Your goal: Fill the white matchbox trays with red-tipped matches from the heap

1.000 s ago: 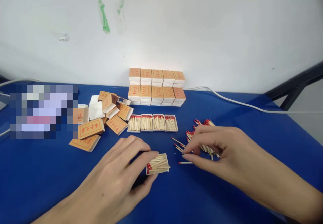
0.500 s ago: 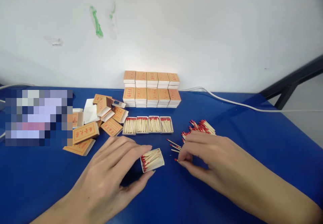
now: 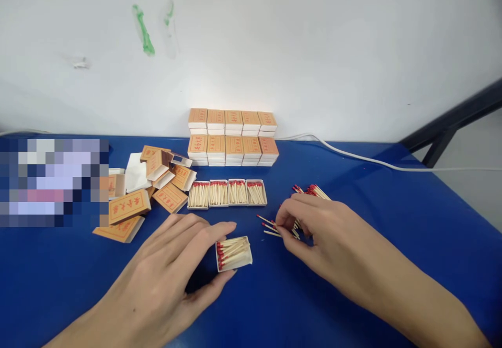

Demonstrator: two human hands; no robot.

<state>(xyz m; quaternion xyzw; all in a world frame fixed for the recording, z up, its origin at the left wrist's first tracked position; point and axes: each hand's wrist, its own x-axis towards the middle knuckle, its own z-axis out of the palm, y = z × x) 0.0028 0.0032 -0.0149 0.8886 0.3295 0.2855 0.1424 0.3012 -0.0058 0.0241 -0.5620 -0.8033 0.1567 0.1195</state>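
Note:
Between its thumb and fingers, my left hand [image 3: 176,264] holds a small white matchbox tray [image 3: 245,259] by its sides. Several matches [image 3: 231,253] lie in it, red heads toward my left hand. Over the pile of loose matches [image 3: 319,192] on the right, my right hand [image 3: 321,227] is closed in a pinch, thumb and index tips together at a match [image 3: 269,227]. Part of the pile is hidden under that hand. A row of several open trays [image 3: 198,208] filled with matches stands behind my left hand.
Stacked matchboxes [image 3: 234,146] stand against the white wall [image 3: 314,49]. Several matchbox sleeves [image 3: 129,208] lie heaped at the left, beside a pixelated patch. A white cable [image 3: 353,155] runs along the back right of the blue table [image 3: 392,206].
My right hand has moved slightly back and left, its pinch shifting toward the stray matches. The tray in my left hand has turned a little. The whole view has shifted slightly.

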